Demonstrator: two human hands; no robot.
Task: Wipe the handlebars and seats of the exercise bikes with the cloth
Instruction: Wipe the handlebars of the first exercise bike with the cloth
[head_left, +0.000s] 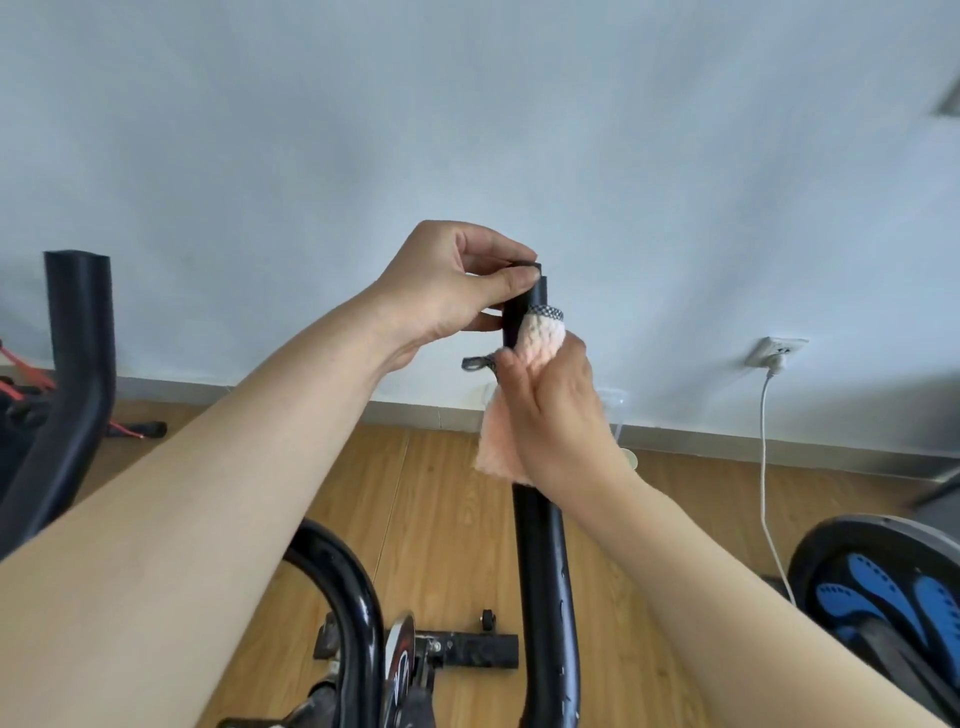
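Note:
A black handlebar of the exercise bike rises upright in the middle of the view. My left hand pinches its top end between thumb and fingers. Just below, my right hand grips a pink cloth with a grey checked edge, wrapped round the bar. The cloth hangs down beside my right palm. The bike's other black handlebar stands at the far left. No seat is in view.
A curved black frame tube and the bike's base lie below on the wooden floor. At the right sits a machine with blue pedals. A white cable hangs from a wall socket. The pale wall is close ahead.

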